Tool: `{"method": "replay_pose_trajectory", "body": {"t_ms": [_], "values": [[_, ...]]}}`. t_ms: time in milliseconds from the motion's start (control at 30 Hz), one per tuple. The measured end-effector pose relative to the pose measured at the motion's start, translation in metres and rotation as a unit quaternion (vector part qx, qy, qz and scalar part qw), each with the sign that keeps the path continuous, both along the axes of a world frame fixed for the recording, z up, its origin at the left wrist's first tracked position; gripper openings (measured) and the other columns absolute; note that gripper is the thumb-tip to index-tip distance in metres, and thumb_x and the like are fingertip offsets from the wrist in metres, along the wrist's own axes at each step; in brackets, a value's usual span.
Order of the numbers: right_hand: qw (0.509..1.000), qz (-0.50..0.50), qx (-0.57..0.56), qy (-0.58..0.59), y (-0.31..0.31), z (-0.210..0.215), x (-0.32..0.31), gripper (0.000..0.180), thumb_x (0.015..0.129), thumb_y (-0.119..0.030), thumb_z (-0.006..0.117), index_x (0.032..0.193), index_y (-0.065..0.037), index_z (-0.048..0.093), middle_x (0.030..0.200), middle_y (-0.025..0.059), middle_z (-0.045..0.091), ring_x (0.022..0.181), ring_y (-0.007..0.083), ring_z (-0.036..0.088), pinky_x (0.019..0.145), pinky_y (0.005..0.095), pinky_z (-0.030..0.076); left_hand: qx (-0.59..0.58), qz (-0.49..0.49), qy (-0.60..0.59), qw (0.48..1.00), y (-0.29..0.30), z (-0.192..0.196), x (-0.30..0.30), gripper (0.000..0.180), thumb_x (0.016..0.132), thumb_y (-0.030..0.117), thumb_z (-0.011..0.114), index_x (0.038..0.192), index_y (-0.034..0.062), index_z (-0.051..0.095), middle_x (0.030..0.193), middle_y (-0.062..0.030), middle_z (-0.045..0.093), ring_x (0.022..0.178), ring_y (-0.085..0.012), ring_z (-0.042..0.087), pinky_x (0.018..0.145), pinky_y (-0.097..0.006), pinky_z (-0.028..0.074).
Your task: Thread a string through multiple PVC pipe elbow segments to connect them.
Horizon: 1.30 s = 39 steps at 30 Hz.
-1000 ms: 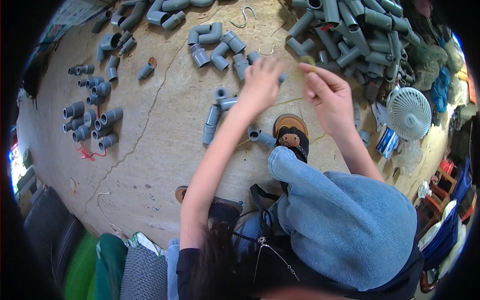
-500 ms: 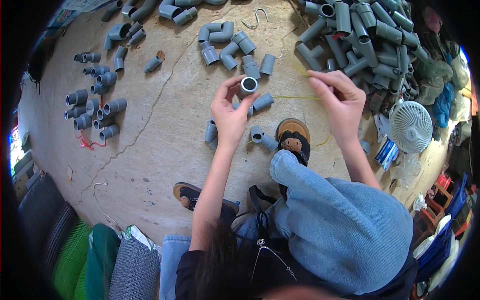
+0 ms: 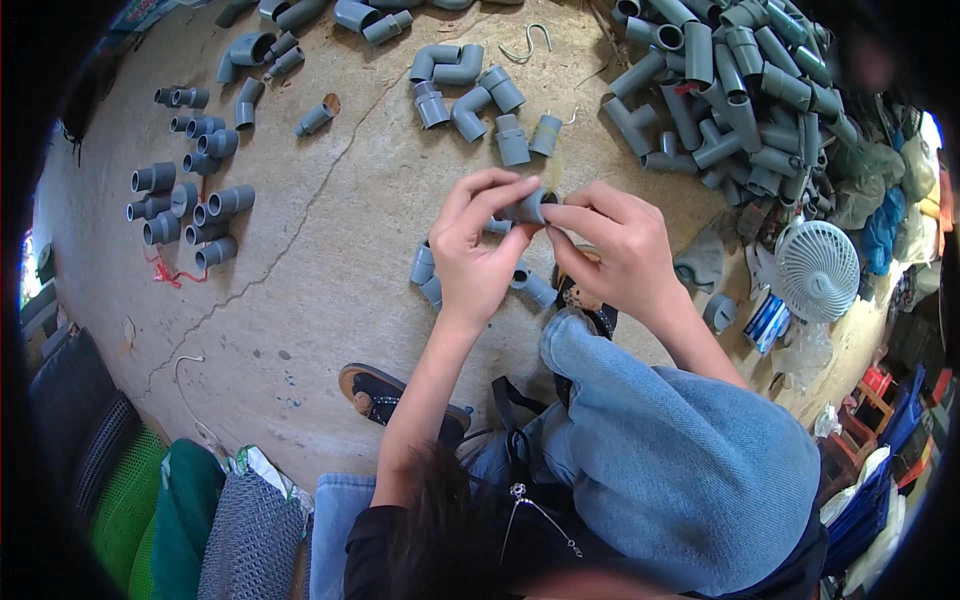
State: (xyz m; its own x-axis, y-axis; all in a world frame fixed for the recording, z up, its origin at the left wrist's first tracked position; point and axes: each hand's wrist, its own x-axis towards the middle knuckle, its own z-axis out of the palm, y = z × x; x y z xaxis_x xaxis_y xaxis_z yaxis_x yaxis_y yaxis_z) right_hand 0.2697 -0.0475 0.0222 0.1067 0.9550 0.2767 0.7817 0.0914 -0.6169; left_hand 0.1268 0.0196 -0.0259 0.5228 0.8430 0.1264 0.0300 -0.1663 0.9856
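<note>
Fitting (image 3: 527, 208) pinched between left hand (image 3: 478, 252) and right hand (image 3: 612, 250); far-right pipe heap (image 3: 740, 90) looks unworked; far-left stubs (image 3: 185, 205) sorted.

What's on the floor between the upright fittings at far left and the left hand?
Head view: bare cracked concrete floor between the upright grey fittings and the left hand, which holds a grey fitting.

Cracked concrete floor (image 3: 330, 300): grey pipe fittings (image 3: 190, 200) scattered, pipe heap (image 3: 730, 90), white fan (image 3: 817, 270), sandal (image 3: 385, 395).

Bare floor (image 3: 330, 250) lies open left; pipe heap (image 3: 730, 90) crowds right.
</note>
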Motion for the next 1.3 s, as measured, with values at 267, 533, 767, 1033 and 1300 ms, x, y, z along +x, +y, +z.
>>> {"method": "replay_pose_trajectory", "body": {"t_ms": [267, 533, 767, 1033, 1300], "values": [[0.971, 0.031, -0.205, 0.120, -0.003, 0.005, 0.001, 0.032, 0.067, -0.015, 0.064, 0.098, -0.009, 0.060, 0.083, 0.0116, 0.051, 0.073, 0.0306, 0.055, 0.063, 0.0385, 0.045, -0.069, 0.053, -0.011, 0.996, -0.003, 0.012, 0.006, 0.043, 0.061, -0.010, 0.065, 0.102, -0.0013, 0.056, 0.095, -0.0092, 0.059, 0.087, -0.0184, 0.059, 0.074, -0.028, 0.050], [0.944, 0.063, -0.189, 0.265, -0.006, -0.014, 0.000, 0.036, 0.067, -0.013, 0.063, 0.103, -0.005, 0.060, 0.089, 0.0118, 0.052, 0.081, 0.0253, 0.055, 0.067, 0.0347, 0.045, -0.085, 0.099, -0.116, 0.985, -0.009, 0.029, 0.018, 0.041, 0.064, -0.006, 0.069, 0.102, -0.0032, 0.055, 0.097, -0.0107, 0.059, 0.092, -0.0175, 0.058, 0.083, -0.028, 0.047], [0.945, 0.041, -0.114, 0.305, -0.009, -0.017, 0.001, 0.038, 0.065, -0.015, 0.067, 0.101, -0.005, 0.060, 0.094, 0.0078, 0.047, 0.079, 0.0187, 0.050, 0.071, 0.0294, 0.042, -0.408, -0.078, -0.113, 0.902, 0.009, 0.034, -0.007, 0.029, 0.076, -0.003, 0.063, 0.105, -0.0068, 0.056, 0.096, -0.0106, 0.062, 0.085, -0.0133, 0.060, 0.076, -0.025, 0.049], [0.958, 0.066, -0.141, 0.242, -0.008, -0.007, 0.007, 0.032, 0.062, -0.015, 0.068, 0.090, -0.003, 0.060, 0.100, 0.0089, 0.045, 0.075, 0.0172, 0.048, 0.068, 0.0293, 0.041, -0.395, -0.065, -0.108, 0.910, 0.017, 0.032, -0.017, 0.013, 0.077, -0.002, 0.063, 0.089, -0.0061, 0.062, 0.083, -0.0095, 0.064, 0.077, -0.0122, 0.061, 0.072, -0.023, 0.049], [0.940, 0.090, -0.123, 0.304, -0.011, -0.023, 0.009, 0.036, 0.065, -0.018, 0.068, 0.098, -0.006, 0.064, 0.117, 0.0133, 0.044, 0.092, 0.0242, 0.053, 0.084, 0.0358, 0.042, -0.360, 0.004, -0.133, 0.924, 0.023, 0.034, -0.020, 0.011, 0.085, 0.006, 0.055, 0.087, -0.0017, 0.049, 0.083, -0.0117, 0.063, 0.082, -0.0197, 0.062, 0.075, -0.029, 0.049]]}}
